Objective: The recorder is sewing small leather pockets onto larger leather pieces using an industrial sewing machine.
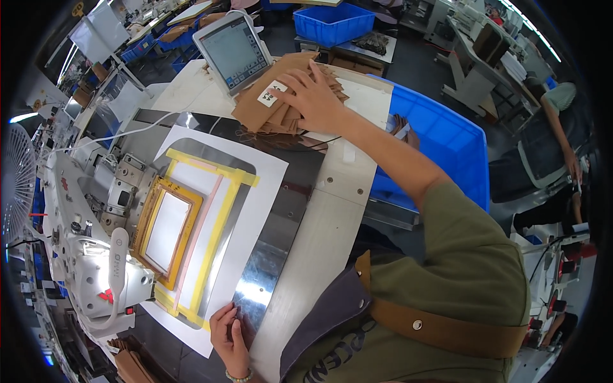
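My right hand (313, 102) rests on a stack of brown flat pieces (262, 115), its fingers spread over the top. Its thumb lies by a white label (271, 93) stuck to the upper piece. My left hand (230, 338) is beside the edge of a white sheet (265, 185), fingers loosely bent and apart, holding nothing that I can see. On the sheet sits a clear template edged with yellow tape (220, 255). A yellow rectangular frame (191, 220) lies over it, next to the white sewing machine head (96, 268).
A tablet-like control screen (233, 51) stands behind the stack. One blue bin (447, 127) is at the right of the table, another blue bin (332, 22) farther back. More brown pieces (131, 364) lie at the lower left. A white fan (18, 172) is at the far left.
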The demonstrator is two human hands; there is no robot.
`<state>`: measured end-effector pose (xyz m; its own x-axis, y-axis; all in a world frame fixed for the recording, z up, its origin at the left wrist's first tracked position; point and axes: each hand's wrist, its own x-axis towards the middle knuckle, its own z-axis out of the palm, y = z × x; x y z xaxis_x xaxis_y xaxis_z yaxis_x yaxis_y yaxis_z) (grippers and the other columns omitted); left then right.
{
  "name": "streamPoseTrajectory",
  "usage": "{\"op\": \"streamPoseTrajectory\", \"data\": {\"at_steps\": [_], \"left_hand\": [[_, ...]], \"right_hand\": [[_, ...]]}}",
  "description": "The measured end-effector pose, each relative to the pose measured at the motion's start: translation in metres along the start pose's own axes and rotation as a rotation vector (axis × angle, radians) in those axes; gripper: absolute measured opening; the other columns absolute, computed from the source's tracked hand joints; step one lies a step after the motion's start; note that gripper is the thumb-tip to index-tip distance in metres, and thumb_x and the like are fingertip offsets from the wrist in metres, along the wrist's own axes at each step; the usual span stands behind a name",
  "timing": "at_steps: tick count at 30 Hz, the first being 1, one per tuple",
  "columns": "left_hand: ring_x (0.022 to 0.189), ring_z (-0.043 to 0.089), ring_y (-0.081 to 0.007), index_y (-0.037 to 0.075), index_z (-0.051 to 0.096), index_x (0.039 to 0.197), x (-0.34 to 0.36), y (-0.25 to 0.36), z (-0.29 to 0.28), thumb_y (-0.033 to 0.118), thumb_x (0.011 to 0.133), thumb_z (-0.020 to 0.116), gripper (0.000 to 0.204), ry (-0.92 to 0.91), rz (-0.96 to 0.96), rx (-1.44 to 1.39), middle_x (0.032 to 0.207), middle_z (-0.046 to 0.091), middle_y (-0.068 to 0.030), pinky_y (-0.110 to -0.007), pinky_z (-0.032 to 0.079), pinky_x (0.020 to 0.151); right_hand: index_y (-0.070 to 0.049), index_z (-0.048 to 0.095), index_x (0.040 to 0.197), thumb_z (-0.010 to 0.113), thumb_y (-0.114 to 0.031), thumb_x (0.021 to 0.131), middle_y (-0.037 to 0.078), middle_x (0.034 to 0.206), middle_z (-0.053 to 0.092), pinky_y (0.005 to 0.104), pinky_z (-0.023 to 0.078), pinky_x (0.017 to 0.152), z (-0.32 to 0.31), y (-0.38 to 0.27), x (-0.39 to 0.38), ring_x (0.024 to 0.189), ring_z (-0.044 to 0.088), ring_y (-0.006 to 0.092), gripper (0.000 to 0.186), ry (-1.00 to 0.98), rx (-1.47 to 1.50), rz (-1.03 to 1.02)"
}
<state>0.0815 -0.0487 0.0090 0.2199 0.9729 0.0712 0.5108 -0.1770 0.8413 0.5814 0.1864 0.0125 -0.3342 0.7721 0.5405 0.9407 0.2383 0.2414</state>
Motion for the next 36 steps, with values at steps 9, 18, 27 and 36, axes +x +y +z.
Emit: {"op": "streamPoseTrajectory", "data": {"at_steps": [9,18,27,36], "left_hand": [[0.115,0.063,-0.0295,-0.004,0.070,0.113,0.000,-0.002,0.001,0.005,0.096,0.059,0.022,0.017,0.007,-0.012,0.124,0.066,-0.0169,-0.037,0.050,0.099],[0.114,0.064,-0.0297,-0.003,0.070,0.113,0.001,0.001,-0.004,0.003,0.094,0.061,0.022,-0.008,0.005,0.022,0.124,0.067,-0.0172,-0.037,0.050,0.100],[0.114,0.063,-0.0285,-0.004,0.069,0.114,0.003,0.001,-0.007,0.003,0.095,0.058,0.023,-0.035,-0.020,0.023,0.125,0.066,-0.0171,-0.036,0.048,0.101],[0.113,0.063,-0.0288,-0.004,0.069,0.113,0.002,0.005,-0.004,0.005,0.097,0.058,0.022,-0.036,-0.011,-0.023,0.124,0.066,-0.0177,-0.035,0.050,0.098]], "right_hand": [[-0.011,0.040,0.157,0.086,-0.059,0.064,0.023,0.153,0.043,0.0571,0.035,0.116,-0.023,-0.012,0.042,0.142,0.041,0.0407,0.114,-0.471,-0.044,0.197],[-0.009,0.078,0.102,0.074,-0.065,0.081,0.014,0.099,0.076,0.0416,0.056,0.081,0.004,0.099,0.143,0.096,0.072,0.0301,0.060,-0.514,0.219,0.415],[-0.007,0.073,0.064,0.071,-0.069,0.080,0.013,0.069,0.069,0.0440,0.054,0.062,0.077,0.129,0.150,0.072,0.071,0.0328,0.064,-0.266,-0.072,0.140],[-0.007,0.075,0.070,0.069,-0.074,0.079,0.013,0.073,0.071,0.0440,0.056,0.067,0.073,0.123,0.151,0.078,0.073,0.0328,0.067,-0.297,-0.099,0.195]]}}
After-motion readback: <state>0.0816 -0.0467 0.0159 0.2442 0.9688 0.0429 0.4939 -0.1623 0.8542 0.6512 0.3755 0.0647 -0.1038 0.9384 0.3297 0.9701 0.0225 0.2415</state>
